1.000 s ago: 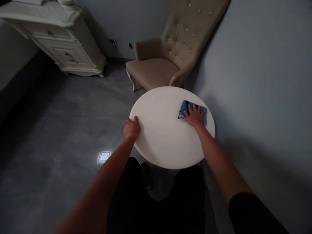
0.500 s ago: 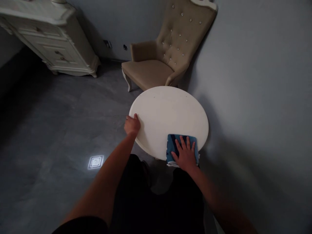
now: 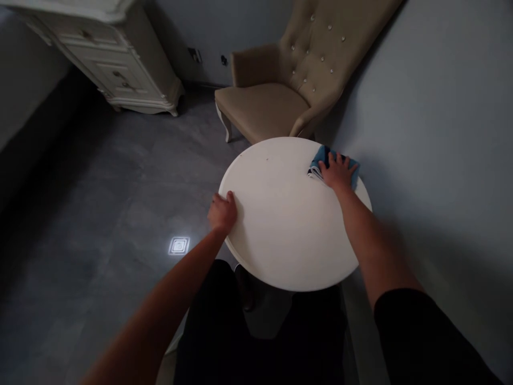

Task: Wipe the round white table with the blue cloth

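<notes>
tabletop open across the middle, cloth at far right, chair beyond, wall to right

The counter was white, with a rounded top and a slim rim. A folded cloth, blue with dark patches, lay at its far right and covered a stretch of the rim; pale layers showed at the fold on the cloth's left. A few tiny dark specks dotted the far left part. The left grip touched the left rim, where a soft shadow fell on the top.
</notes>
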`<state>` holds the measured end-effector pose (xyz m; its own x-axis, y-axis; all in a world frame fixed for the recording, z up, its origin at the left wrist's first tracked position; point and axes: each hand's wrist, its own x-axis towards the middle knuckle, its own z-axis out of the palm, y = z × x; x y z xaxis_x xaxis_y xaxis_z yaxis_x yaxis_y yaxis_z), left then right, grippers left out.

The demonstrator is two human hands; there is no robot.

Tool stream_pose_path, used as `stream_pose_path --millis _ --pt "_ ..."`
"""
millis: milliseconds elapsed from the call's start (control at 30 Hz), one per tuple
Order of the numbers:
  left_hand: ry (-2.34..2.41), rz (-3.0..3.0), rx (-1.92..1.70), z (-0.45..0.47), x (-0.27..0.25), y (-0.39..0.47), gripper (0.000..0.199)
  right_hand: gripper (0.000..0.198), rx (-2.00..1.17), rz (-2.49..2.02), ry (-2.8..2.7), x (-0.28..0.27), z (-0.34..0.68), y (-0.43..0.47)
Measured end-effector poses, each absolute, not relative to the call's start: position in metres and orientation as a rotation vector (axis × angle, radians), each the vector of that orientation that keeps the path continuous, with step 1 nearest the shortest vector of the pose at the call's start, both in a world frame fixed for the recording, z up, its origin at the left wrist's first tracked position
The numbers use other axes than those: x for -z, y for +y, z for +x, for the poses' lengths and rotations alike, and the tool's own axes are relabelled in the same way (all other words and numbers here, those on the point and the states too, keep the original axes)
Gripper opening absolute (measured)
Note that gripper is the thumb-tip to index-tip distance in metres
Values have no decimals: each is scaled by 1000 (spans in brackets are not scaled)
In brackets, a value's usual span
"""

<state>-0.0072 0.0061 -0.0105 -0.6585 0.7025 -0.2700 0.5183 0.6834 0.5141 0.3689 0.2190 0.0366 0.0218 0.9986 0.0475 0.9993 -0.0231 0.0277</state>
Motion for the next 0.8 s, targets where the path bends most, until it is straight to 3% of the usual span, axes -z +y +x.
stream_pose_path --millis 133,300,800 --pt "2445 946 -549 -7 10 6 63 90 44 -2242 -2191 -37 367 257" --pt "2456 953 -531 -3 5 3 61 88 63 -2177 -2347 -38 357 221" --pt "2411 1007 -632 -4 -1 -10 63 84 -36 -1896 -2610 -10 294 -167"
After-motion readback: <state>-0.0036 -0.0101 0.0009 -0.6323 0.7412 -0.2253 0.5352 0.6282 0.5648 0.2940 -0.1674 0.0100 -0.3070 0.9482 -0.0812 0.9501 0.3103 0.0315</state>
